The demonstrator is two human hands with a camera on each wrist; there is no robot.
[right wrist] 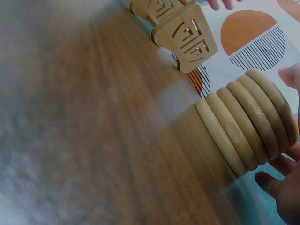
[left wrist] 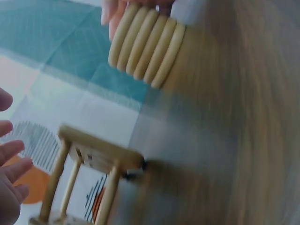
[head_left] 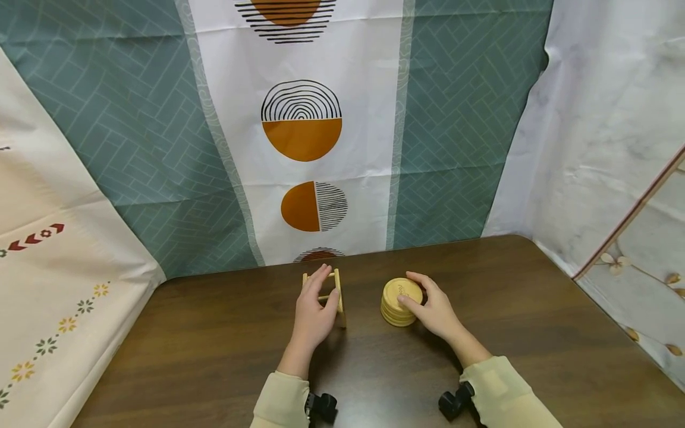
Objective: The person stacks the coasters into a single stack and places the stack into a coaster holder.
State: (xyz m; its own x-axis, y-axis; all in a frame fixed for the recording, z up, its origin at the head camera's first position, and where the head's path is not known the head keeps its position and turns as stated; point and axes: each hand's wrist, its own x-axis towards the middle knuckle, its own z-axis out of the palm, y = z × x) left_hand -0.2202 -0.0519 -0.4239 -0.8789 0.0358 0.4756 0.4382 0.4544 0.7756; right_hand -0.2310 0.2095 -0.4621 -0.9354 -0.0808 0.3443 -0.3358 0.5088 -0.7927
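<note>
A stack of several round wooden coasters [head_left: 401,302] stands on the table. My right hand [head_left: 433,306] is around the stack's right side, its thumb over the top coaster. In the right wrist view, the thumb and a forefinger appear apart from the coasters [right wrist: 246,122]; whether the other fingers touch them is hard to tell. To the left stands a small wooden rack [head_left: 340,297], its end panels with cut-out patterns [right wrist: 187,37] joined by rods. My left hand [head_left: 316,312] is beside the rack with fingers extended, partly hiding it. The left wrist view shows those fingers [left wrist: 14,168] clear of the rack.
The brown wooden table [head_left: 214,345] reaches back to a hanging cloth [head_left: 358,220] with orange and striped round prints. A cream cloth [head_left: 69,279] hangs along the left side, and a marbled white one [head_left: 605,148] along the right.
</note>
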